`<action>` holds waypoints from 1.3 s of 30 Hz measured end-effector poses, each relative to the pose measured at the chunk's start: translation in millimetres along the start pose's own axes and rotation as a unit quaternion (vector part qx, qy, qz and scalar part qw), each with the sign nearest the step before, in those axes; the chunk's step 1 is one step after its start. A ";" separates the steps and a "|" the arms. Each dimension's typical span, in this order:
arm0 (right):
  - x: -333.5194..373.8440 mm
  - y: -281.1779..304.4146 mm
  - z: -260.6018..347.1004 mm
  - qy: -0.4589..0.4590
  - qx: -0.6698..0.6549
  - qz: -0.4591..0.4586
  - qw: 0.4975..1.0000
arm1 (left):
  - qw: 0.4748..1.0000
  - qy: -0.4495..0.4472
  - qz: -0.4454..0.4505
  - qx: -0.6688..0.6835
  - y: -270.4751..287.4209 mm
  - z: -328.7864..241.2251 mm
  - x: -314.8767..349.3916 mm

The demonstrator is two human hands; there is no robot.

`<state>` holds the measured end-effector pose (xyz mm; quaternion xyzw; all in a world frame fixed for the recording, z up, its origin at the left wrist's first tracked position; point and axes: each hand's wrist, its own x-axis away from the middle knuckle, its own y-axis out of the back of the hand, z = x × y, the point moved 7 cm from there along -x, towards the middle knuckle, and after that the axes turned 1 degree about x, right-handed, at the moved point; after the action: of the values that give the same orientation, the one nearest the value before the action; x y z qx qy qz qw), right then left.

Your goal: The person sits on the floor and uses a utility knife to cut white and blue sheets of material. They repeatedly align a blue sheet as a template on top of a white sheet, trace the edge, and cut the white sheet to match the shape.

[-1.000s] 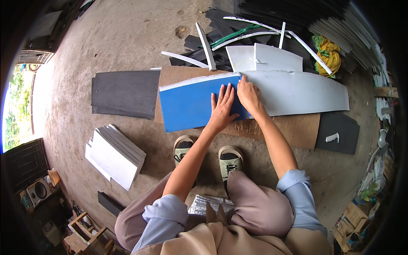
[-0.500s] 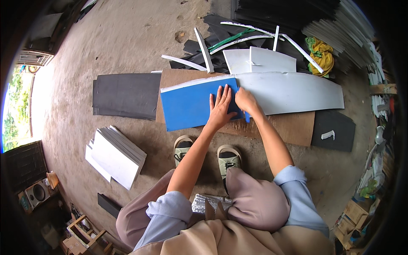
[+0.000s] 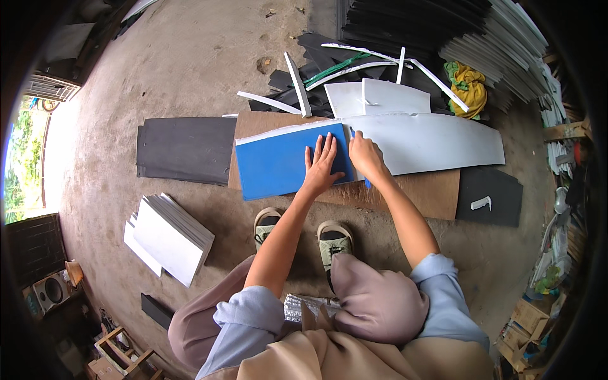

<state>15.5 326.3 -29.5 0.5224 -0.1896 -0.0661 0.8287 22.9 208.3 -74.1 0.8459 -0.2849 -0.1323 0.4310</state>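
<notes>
A blue rectangular panel (image 3: pixel 275 161) lies on a brown board (image 3: pixel 437 196), over the left part of a long white sheet (image 3: pixel 443 142). My left hand (image 3: pixel 320 166) rests flat on the panel near its right edge, fingers spread. Just right of that edge, my right hand (image 3: pixel 367 156) is closed around a slim blue utility knife (image 3: pixel 367 183). Its lower end shows under the fist and its tip shows above, over the white sheet. Whether the blade touches the sheet I cannot tell.
Black sheets (image 3: pixel 183 149) lie left of the board, and a black piece (image 3: pixel 491 193) lies right. White strips (image 3: pixel 296 82) and black scraps are heaped beyond. A stack of white panels (image 3: pixel 174 234) sits at near left. A yellow cloth (image 3: pixel 468 92) lies at far right.
The view has shifted slightly. My right hand has moved a little away from the blue panel's edge, and the knife's tip now shows. My left hand stays flat on the panel.
</notes>
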 end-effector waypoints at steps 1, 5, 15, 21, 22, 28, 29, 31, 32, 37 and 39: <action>-11.1 -6.3 5.9 0.005 -0.002 0.000 1.000 | 1.000 0.003 0.005 -0.005 0.6 2.6 2.0; -29.8 -26.4 15.5 0.004 -0.019 0.013 1.000 | 1.000 0.010 0.003 -0.001 5.0 4.8 4.3; -42.1 -32.6 21.6 0.016 -0.022 0.016 1.000 | 1.000 0.017 0.008 0.016 5.9 8.7 4.8; -46.9 -45.5 3.9 -0.077 -0.049 0.167 0.982 | 1.000 0.012 0.003 0.015 1.6 0.9 3.4; -37.7 -52.4 0.7 -0.100 -0.055 0.236 0.965 | 1.000 0.014 0.004 0.010 1.6 1.9 3.3; 89.7 -75.7 -42.5 -0.050 -0.023 0.156 0.986 | 0.999 0.031 0.008 0.003 5.3 10.5 1.1; 107.1 -77.8 -43.8 -0.039 -0.023 0.171 0.984 | 1.000 0.026 0.006 0.003 3.9 9.4 1.7; 106.9 -74.3 -39.8 -0.031 -0.009 0.154 0.988 | 1.000 0.021 0.004 0.003 1.1 7.4 -1.2; 106.3 -69.1 -41.6 -0.024 0.009 0.150 0.988 | 1.000 0.020 0.004 0.003 0.6 7.4 -1.1; 62.8 -9.0 -8.1 0.021 0.014 0.060 0.998 | 0.999 0.029 0.012 -0.008 2.2 14.9 2.0; 26.9 -0.2 3.9 0.025 0.003 0.013 1.000 | 1.000 0.024 0.008 -0.006 0.0 10.7 2.5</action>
<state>38.7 314.7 -21.5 0.5237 -0.1756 -0.0414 0.8326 19.9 199.9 -80.4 0.8439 -0.2801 -0.1100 0.4442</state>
